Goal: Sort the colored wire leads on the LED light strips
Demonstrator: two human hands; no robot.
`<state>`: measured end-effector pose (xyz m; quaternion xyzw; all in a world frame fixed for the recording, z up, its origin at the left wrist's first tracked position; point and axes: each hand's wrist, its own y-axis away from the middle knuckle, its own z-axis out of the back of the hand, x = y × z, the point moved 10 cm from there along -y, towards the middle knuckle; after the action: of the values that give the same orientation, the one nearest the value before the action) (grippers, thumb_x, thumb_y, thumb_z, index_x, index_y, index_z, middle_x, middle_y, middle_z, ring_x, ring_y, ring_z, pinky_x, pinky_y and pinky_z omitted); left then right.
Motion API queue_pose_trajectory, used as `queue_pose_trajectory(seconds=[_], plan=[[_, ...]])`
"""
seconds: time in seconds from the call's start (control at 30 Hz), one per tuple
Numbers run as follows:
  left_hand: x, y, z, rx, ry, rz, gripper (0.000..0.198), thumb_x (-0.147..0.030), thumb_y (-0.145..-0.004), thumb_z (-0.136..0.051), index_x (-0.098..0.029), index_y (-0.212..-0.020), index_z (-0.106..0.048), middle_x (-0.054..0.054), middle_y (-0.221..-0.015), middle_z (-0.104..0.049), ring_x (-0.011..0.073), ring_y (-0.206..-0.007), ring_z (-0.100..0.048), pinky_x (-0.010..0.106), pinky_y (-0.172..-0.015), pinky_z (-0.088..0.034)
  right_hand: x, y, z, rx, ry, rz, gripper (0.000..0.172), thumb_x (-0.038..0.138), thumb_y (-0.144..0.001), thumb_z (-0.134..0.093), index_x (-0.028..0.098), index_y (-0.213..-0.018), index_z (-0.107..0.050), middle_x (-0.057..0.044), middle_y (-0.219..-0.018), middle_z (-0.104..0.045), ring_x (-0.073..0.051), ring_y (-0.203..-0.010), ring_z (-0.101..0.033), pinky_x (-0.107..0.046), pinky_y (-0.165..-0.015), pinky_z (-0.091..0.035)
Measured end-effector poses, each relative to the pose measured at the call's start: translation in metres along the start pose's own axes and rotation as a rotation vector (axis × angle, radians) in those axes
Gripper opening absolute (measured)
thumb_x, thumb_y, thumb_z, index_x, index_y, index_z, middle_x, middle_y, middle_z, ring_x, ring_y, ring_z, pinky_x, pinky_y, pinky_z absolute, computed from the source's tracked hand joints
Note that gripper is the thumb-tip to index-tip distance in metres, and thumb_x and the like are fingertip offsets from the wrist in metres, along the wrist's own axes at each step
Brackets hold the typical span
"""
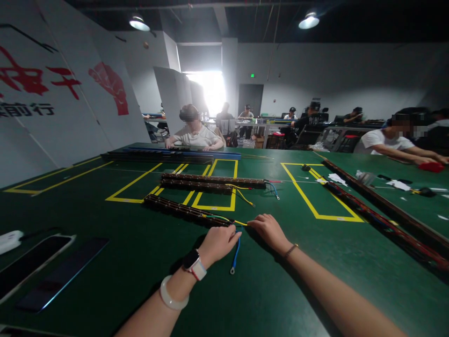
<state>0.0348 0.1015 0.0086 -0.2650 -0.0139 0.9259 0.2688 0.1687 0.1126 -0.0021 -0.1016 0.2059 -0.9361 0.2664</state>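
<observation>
Three wired strips [185, 210], two phones [59, 274], two hands [218, 243]

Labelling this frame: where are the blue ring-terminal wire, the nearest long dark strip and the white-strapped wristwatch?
Blue ring-terminal wire [237, 250]: head view, middle of its blue insulation.
Nearest long dark strip [182, 210]: head view, middle of its top face.
White-strapped wristwatch [191, 259]: head view, its dark face.

Matt green table [140, 262], glossy bangle [168, 296].

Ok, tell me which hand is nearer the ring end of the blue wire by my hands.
Left. The left hand sits just left of the blue wire, fingertips at its upper end; the right hand lies to its right, farther from the ring end.
</observation>
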Motion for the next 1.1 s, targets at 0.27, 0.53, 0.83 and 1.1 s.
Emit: queue_pose_trajectory(seconds=[0.27, 0.53, 0.83, 1.1], plan=[[0.021, -0.002, 0.032, -0.268, -0.162, 0.123, 0.027, -0.025, -0.096, -0.032, -0.016, -0.109, -0.054, 0.009, -0.095, -0.064, 0.0196, -0.088, -0.063, 0.029, -0.076, -0.046, -0.004, -0.001, -0.004, 0.056, -0.063, -0.041, 0.023, 0.028, -0.095, -0.048, 0.028, -0.104, -0.07, -0.004, -0.087, -0.066, -0.017, -0.079, -0.054, -0.029, -0.07, -0.035], [-0.002, 0.001, 0.034, -0.354, -0.109, -0.091, 0.033, -0.021, -0.095, -0.036, -0.015, -0.121, -0.055, 0.009, -0.111, -0.06, 0.0198, -0.105, -0.053, 0.036, -0.097, -0.042, -0.004, -0.002, -0.006, 0.069, -0.063, -0.043, 0.023, 0.027, -0.095, -0.049, 0.028, -0.103, -0.07, -0.004, -0.086, -0.065, -0.017, -0.079, -0.053, -0.028, -0.071, -0.035], [-0.034, 0.007, -0.002, -0.099, -0.152, -0.312, 0.035, -0.023, -0.093, -0.043, -0.029, -0.126, -0.056, 0.001, -0.13, -0.057, 0.022, -0.123, -0.037, 0.044, -0.104, -0.032, -0.003, -0.003, -0.007, 0.087, -0.044, -0.051, 0.021, 0.027, -0.094, -0.051, 0.024, -0.101, -0.07, -0.005, -0.085, -0.063, -0.016, -0.079, -0.054, -0.028, -0.071, -0.036], [-0.044, 0.012, 0.011, -0.187, -0.154, -0.373, 0.026, -0.018, -0.09, -0.043, -0.02, -0.104, -0.065, 0.007, -0.11, -0.063, 0.021, -0.111, -0.048, 0.039, -0.098, -0.037, -0.005, -0.006, -0.005, 0.106, -0.152, -0.103, 0.022, 0.022, -0.093, -0.05, 0.023, -0.101, -0.07, -0.005, -0.089, -0.064, -0.017, -0.086, -0.054, -0.03, -0.078, -0.038]])
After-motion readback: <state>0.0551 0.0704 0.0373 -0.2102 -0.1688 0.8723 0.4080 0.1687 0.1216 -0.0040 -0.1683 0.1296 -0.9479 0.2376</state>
